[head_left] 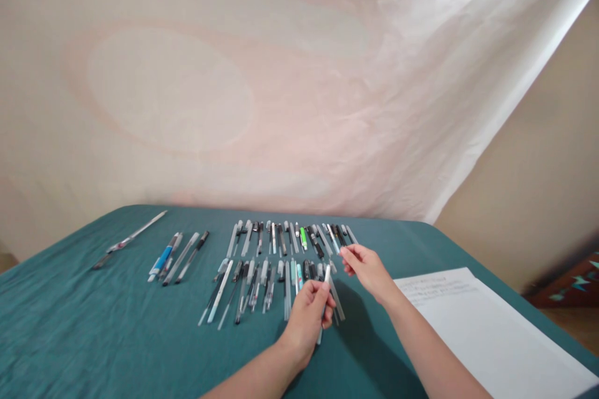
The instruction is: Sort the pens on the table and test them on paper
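My left hand [306,315] is closed around a slim white pen [327,274], its white end pointing up and its lower end showing beneath my fingers. This hand is over the right end of the front row of pens, hiding some of them. My right hand [367,269] is a little farther off and to the right, thumb and fingers pinched near the right end of the back row. Whatever is between those fingertips, if anything, is too small to make out. A bright green pen [303,238] lies in the back row, and a white pen [219,292] slants at the left of the front row.
On the left of the green tablecloth [93,336] lie a blue and white pen [163,259], a clear pen [180,258] and a black-capped pen [193,255]. Farther left is a long thin pen [135,235]. White paper sheets [486,330] with handwriting lie at right.
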`<action>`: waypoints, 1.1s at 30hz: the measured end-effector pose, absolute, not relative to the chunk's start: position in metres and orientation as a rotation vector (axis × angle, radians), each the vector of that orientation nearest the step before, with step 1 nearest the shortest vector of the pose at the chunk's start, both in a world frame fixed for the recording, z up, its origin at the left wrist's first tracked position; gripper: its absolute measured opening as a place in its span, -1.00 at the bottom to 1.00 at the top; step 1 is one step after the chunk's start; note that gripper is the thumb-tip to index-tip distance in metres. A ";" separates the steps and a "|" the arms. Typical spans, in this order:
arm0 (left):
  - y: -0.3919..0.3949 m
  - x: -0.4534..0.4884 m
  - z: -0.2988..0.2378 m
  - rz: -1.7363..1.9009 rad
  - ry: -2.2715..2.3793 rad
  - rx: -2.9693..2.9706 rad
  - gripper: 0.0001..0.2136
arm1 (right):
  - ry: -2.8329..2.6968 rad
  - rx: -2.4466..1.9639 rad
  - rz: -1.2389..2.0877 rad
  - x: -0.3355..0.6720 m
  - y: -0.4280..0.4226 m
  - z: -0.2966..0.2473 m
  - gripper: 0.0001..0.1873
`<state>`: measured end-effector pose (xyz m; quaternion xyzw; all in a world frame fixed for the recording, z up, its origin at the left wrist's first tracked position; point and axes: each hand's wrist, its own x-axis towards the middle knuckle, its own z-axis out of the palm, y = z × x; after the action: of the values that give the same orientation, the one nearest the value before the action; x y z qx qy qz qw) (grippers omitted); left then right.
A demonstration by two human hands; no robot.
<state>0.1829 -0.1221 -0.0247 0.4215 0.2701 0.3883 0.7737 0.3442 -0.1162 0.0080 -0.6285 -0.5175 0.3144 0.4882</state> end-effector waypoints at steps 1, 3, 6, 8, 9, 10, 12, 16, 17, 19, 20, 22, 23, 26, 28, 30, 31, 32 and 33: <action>-0.122 0.183 -0.025 0.844 0.592 0.914 -0.73 | -1.389 -1.631 0.716 0.347 -0.116 0.004 -0.68; -0.121 0.183 -0.025 0.846 0.599 0.917 -0.73 | -1.665 -1.840 0.598 0.351 -0.118 -0.004 -0.69; -0.122 0.183 -0.025 0.850 0.598 0.924 -0.73 | -1.876 -2.039 0.444 0.350 -0.119 -0.011 -0.70; -0.123 0.183 -0.026 0.857 0.599 0.929 -0.74 | -1.889 -2.080 0.409 0.348 -0.120 -0.014 -0.70; -0.123 0.182 -0.026 0.859 0.601 0.932 -0.74 | -1.886 -2.087 0.407 0.348 -0.120 -0.014 -0.71; -0.123 0.182 -0.026 0.859 0.602 0.935 -0.74 | -1.887 -2.098 0.403 0.347 -0.119 -0.015 -0.71; -0.124 0.182 -0.025 0.855 0.605 0.938 -0.74 | -1.889 -2.117 0.396 0.347 -0.119 -0.016 -0.70; -0.124 0.182 -0.024 0.857 0.593 0.943 -0.74 | -1.887 -2.137 0.383 0.347 -0.118 -0.016 -0.68; -0.124 0.182 -0.024 0.858 0.590 0.944 -0.74 | -1.885 -2.143 0.385 0.347 -0.118 -0.016 -0.67; -0.123 0.182 -0.024 0.853 0.586 0.944 -0.74 | -1.879 -2.155 0.404 0.347 -0.117 -0.016 -0.67; -0.123 0.182 -0.024 0.851 0.586 0.944 -0.73 | -1.877 -2.161 0.415 0.347 -0.117 -0.015 -0.67; -0.123 0.183 -0.024 0.850 0.588 0.945 -0.72 | -1.874 -2.164 0.432 0.347 -0.117 -0.015 -0.67; -0.122 0.183 -0.025 0.851 0.591 0.944 -0.72 | -1.870 -2.158 0.439 0.348 -0.117 -0.014 -0.67; -0.122 0.183 -0.024 0.848 0.602 0.939 -0.70 | -1.827 -2.076 0.473 0.349 -0.118 -0.011 -0.69; -0.122 0.182 -0.024 0.843 0.610 0.942 -0.69 | -1.726 -1.956 0.575 0.348 -0.119 -0.007 -0.68; -0.123 0.182 -0.024 0.842 0.615 0.950 -0.68 | -1.545 -1.784 0.778 0.344 -0.120 0.001 -0.63; -0.123 0.182 -0.024 0.843 0.616 0.954 -0.68 | -1.447 -1.688 0.893 0.341 -0.121 0.006 -0.61; -0.123 0.182 -0.024 0.844 0.616 0.957 -0.68 | -1.362 -1.595 0.991 0.337 -0.122 0.010 -0.59; -0.123 0.182 -0.024 0.844 0.614 0.961 -0.68 | -1.302 -1.515 1.062 0.333 -0.123 0.014 -0.59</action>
<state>0.1824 -0.1229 -0.0244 0.4411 0.2819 0.3876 0.7588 0.3334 -0.1235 0.0140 -0.6061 -0.5208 0.4247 0.4255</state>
